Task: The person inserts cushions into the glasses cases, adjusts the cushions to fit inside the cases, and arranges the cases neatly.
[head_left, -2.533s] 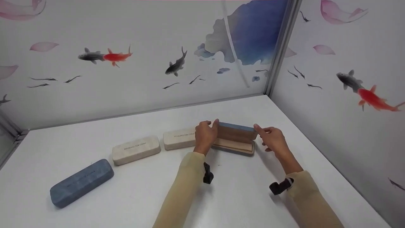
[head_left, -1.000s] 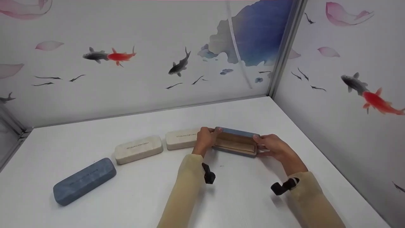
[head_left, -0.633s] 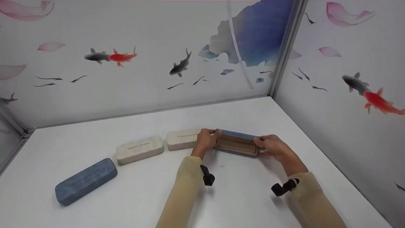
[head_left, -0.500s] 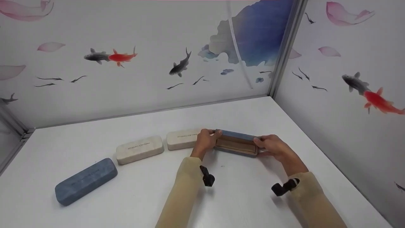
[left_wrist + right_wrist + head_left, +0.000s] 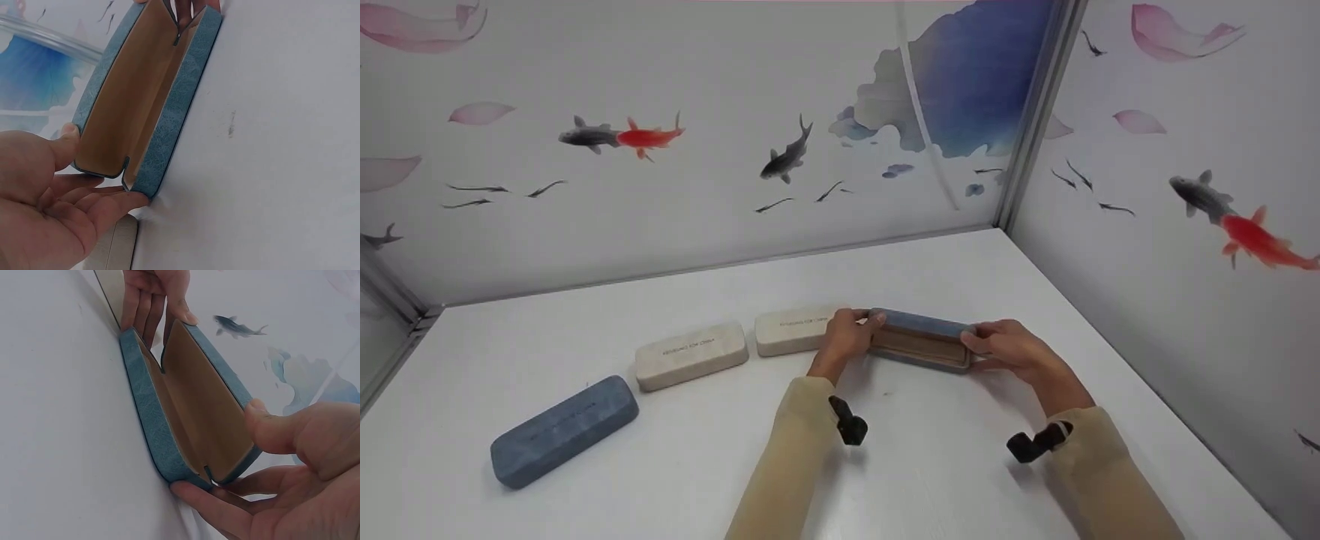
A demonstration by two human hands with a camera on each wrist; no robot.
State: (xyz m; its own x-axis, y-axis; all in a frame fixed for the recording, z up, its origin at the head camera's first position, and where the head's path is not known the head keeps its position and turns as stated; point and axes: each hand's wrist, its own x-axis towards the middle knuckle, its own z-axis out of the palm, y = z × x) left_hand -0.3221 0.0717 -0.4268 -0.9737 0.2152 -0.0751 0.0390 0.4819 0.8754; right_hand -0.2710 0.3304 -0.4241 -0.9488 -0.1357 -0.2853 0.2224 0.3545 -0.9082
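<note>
A blue eyeglass case (image 5: 924,322) with a tan lining lies partly open on the table, its opening facing me. My left hand (image 5: 846,337) holds the case's left end. In the left wrist view, its thumb presses the lid's rim while the fingers (image 5: 121,205) reach along the end and base. At the other end my right hand (image 5: 1014,349) does likewise; the right wrist view has its thumb on the lid edge and a finger under the base corner. Both wrist views show the bare tan inside of the lid (image 5: 208,394); the case's floor is mostly hidden.
Close beside my left hand sits a closed cream case (image 5: 791,331), partly covered by that hand. Further left are another cream case (image 5: 691,356) and a closed blue case (image 5: 564,431). Printed walls bound the white table (image 5: 930,465) behind and on the right.
The lid has come down from a wider opening. My right hand has moved from the lid's corner to grip the whole right end, and my left thumb has dropped with the lid.
</note>
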